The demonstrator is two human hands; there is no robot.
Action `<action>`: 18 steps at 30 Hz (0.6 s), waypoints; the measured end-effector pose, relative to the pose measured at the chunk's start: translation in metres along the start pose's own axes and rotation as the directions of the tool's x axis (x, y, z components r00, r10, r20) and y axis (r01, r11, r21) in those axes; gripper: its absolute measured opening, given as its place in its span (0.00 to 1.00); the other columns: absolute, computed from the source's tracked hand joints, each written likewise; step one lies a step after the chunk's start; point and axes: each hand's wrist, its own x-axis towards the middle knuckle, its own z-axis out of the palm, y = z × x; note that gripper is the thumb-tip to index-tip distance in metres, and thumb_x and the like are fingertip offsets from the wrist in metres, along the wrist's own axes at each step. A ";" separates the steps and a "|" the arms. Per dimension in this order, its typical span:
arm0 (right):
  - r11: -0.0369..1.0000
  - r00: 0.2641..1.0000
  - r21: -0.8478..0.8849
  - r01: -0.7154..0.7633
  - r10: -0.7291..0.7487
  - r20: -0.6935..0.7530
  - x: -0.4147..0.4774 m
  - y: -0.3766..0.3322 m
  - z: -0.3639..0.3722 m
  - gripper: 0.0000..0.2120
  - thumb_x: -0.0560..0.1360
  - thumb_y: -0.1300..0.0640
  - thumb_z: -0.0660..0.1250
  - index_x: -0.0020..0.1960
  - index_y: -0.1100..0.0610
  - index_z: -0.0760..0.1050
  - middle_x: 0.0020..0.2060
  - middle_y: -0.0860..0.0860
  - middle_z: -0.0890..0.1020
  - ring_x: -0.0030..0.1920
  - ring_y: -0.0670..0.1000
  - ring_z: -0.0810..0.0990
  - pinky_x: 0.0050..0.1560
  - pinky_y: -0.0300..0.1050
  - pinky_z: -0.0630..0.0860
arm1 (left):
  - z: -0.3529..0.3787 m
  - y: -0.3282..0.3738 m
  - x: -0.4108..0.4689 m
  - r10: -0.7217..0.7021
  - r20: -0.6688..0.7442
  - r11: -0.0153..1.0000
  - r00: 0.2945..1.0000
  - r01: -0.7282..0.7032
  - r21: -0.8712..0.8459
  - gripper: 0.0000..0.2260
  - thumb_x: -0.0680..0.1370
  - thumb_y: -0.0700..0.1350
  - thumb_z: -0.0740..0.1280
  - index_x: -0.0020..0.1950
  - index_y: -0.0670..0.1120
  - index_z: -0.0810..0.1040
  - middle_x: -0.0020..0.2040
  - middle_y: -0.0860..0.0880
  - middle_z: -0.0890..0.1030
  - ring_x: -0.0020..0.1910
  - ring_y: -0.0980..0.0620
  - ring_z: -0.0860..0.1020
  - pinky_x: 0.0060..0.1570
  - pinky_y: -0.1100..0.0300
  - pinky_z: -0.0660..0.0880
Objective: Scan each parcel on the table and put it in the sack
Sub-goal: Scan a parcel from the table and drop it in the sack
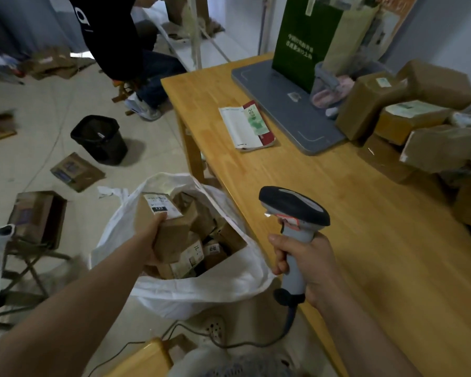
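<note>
Holding in the left hand (150, 236) a brown cardboard parcel (172, 232), white black-banded label up, over the open white sack (201, 288) beneath the grip. Clutching grey scanner (294, 206) by its handle in right hand (309, 263).

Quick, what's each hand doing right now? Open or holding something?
Left hand: closed round a brown parcel, held over the white sack.
Right hand: closed round the handle of the scanner.
</note>
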 end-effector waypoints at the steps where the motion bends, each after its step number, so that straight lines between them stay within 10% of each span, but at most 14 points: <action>1: 1.000 1.000 0.004 -0.005 0.005 -0.016 0.001 0.001 -0.002 0.07 0.70 0.67 0.71 0.36 0.62 0.75 0.24 0.56 0.73 0.22 0.51 0.70 0.27 0.43 0.73 | 0.003 0.009 0.003 0.128 -0.058 0.991 0.990 -0.125 0.051 0.24 0.76 0.54 0.70 0.68 0.47 0.67 0.59 0.47 0.75 0.57 0.43 0.75 0.53 0.48 0.75; 6: 0.998 0.995 0.064 -0.022 0.028 -0.091 -0.001 0.004 -0.021 0.09 0.71 0.68 0.71 0.35 0.61 0.75 0.24 0.57 0.72 0.22 0.52 0.69 0.30 0.45 0.72 | 0.039 -0.006 0.119 0.337 -0.047 0.892 0.940 -0.302 0.337 0.32 0.62 0.73 0.69 0.57 0.55 0.74 0.54 0.47 0.79 0.53 0.44 0.78 0.50 0.47 0.78; 9: 0.991 0.988 0.135 -0.015 0.035 -0.149 -0.006 0.004 -0.042 0.08 0.71 0.68 0.71 0.35 0.61 0.74 0.24 0.57 0.72 0.22 0.52 0.69 0.31 0.45 0.71 | 0.115 -0.005 -0.007 0.377 0.066 0.806 0.924 -0.362 0.469 0.36 0.68 0.67 0.67 0.70 0.51 0.69 0.65 0.41 0.74 0.63 0.38 0.72 0.61 0.42 0.73; 12: 0.973 0.971 0.228 0.025 0.031 -0.239 -0.015 -0.001 -0.072 0.08 0.71 0.69 0.70 0.36 0.61 0.75 0.24 0.56 0.72 0.21 0.51 0.69 0.28 0.44 0.71 | 0.188 -0.007 -0.071 0.570 0.236 0.623 0.787 -0.601 0.500 0.34 0.76 0.58 0.66 0.78 0.47 0.60 0.76 0.41 0.58 0.75 0.40 0.58 0.70 0.44 0.63; 18: 0.889 0.882 0.420 0.183 0.040 -0.469 -0.039 -0.013 -0.155 0.11 0.70 0.70 0.71 0.33 0.62 0.72 0.23 0.55 0.71 0.20 0.49 0.68 0.24 0.41 0.72 | 0.314 -0.029 -0.152 0.619 0.643 0.247 0.451 -0.889 0.385 0.31 0.77 0.50 0.68 0.77 0.47 0.60 0.76 0.44 0.57 0.74 0.45 0.58 0.69 0.47 0.65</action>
